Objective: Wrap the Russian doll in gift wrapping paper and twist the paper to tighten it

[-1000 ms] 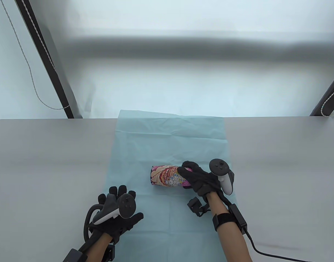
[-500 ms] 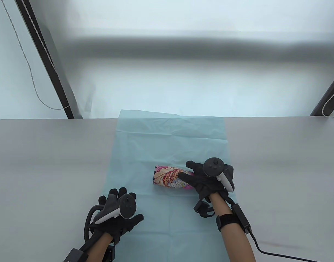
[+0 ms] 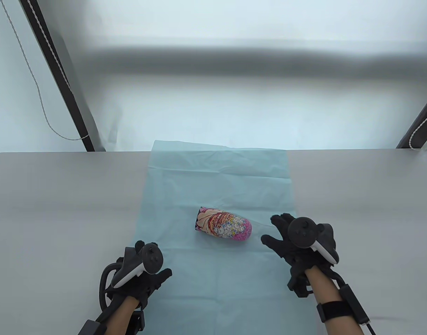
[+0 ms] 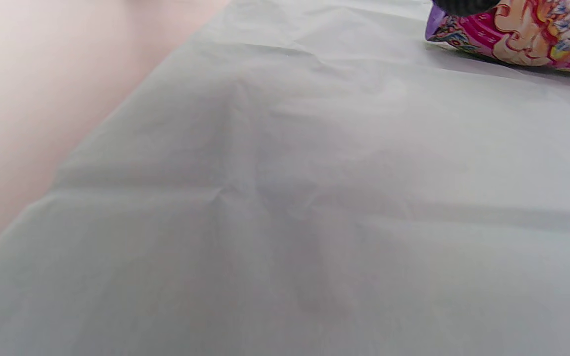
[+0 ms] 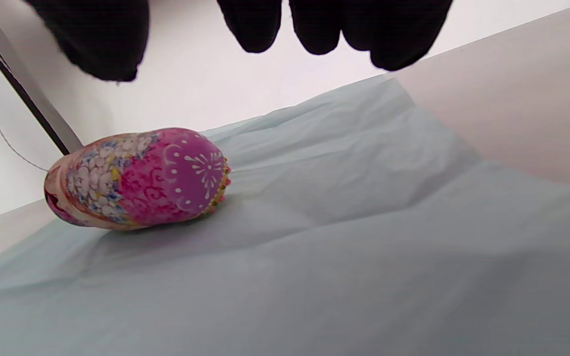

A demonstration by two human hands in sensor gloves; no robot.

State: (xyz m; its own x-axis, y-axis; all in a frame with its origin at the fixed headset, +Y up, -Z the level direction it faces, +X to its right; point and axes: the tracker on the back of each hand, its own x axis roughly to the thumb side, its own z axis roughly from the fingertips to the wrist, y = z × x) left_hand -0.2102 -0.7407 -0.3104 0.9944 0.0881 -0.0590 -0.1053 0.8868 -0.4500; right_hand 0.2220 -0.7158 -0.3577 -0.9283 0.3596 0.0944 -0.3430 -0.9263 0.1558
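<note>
The Russian doll (image 3: 223,228) lies on its side in the middle of the pale blue wrapping paper (image 3: 213,174), flat base pointing left, rounded pink head pointing right, and nothing is touching it. The paper is spread flat on the grey table (image 3: 59,195), unfolded, with its far edge hanging just past the table's far rim and soft creases running across it. The right hand (image 3: 297,240) hovers just to the right of the doll's head, apart from it, fingers spread and relaxed, holding nothing, and over the paper's right edge. In the right wrist view the dark fingertips (image 5: 260,24) hang in from the top, clear of the doll (image 5: 136,179), whose purple crown with white dots faces the camera. The left hand (image 3: 143,275) sits low at the paper's near left edge, well short of the doll; its tracker covers most of the fingers, and those that show look loosely bent with nothing in them. The left wrist view shows mostly creased paper (image 4: 314,198), with the doll's (image 4: 517,34) painted base peeking in at the top right corner.
</note>
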